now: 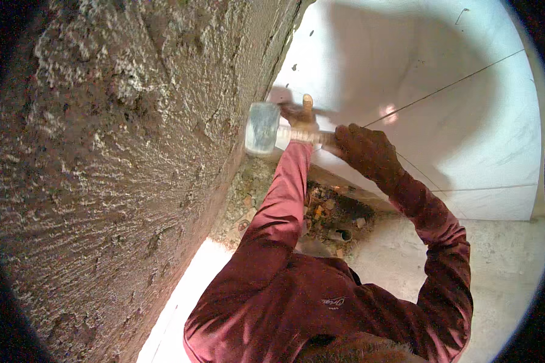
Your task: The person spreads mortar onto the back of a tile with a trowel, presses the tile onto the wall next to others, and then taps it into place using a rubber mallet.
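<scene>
My right hand (pixel 369 151) is closed round the handle of a mallet (pixel 262 128). Its blocky, pale grey head points left, close to the rough wall, and is slightly blurred. Behind the handle, my left hand (pixel 303 115) reaches up against the white marbled tile surface (pixel 406 78), near its left edge. The thumb stands out from the other fingers, which are partly covered and dim. I see nothing held in that hand. Both arms wear dark red sleeves.
A rough brown-grey wall (pixel 115 181) with ridged mortar fills the left side. Below the tiles lies rubble (pixel 327 212) with broken pieces and a short pipe end (pixel 343 235). A pale floor (pixel 406 260) stretches at lower right. Thin dark lines cross the tiles.
</scene>
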`<state>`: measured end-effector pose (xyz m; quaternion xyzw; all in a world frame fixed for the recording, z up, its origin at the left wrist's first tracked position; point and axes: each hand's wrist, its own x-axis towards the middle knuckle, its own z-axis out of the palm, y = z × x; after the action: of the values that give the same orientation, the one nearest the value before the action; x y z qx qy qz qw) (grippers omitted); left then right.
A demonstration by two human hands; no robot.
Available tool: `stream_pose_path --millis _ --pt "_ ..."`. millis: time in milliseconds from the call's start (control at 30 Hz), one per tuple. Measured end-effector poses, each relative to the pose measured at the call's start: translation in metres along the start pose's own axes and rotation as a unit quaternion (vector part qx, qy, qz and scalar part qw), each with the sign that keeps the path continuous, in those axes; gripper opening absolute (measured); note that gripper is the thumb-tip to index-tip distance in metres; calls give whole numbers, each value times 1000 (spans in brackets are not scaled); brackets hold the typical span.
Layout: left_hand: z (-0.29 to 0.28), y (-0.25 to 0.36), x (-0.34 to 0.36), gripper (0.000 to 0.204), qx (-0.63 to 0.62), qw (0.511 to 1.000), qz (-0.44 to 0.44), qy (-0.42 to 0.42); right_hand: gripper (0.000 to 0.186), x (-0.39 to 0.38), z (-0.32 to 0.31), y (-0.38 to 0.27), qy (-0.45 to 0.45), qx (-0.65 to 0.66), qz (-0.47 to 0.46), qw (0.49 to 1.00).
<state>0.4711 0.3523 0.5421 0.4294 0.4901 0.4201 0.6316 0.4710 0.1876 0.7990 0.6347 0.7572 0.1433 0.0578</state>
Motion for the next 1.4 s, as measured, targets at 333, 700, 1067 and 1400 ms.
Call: stream_pose_path --millis 333,700,1067,1400 --pt "12 44 -61 116 -6 999 -37 -17 33 -24 6 16 -61 38 112 991" --pt "6 -2 -18 102 110 992 -22 -52 30 -15 3 13 -19 8 29 999" --pt "-29 -65 18 55 -143 986 67 -61 42 -72 6 -24 -33 338 285 897" --pt "-265 -197 -178 74 416 851 -99 -306 57 -421 251 -210 -240 613 464 593"
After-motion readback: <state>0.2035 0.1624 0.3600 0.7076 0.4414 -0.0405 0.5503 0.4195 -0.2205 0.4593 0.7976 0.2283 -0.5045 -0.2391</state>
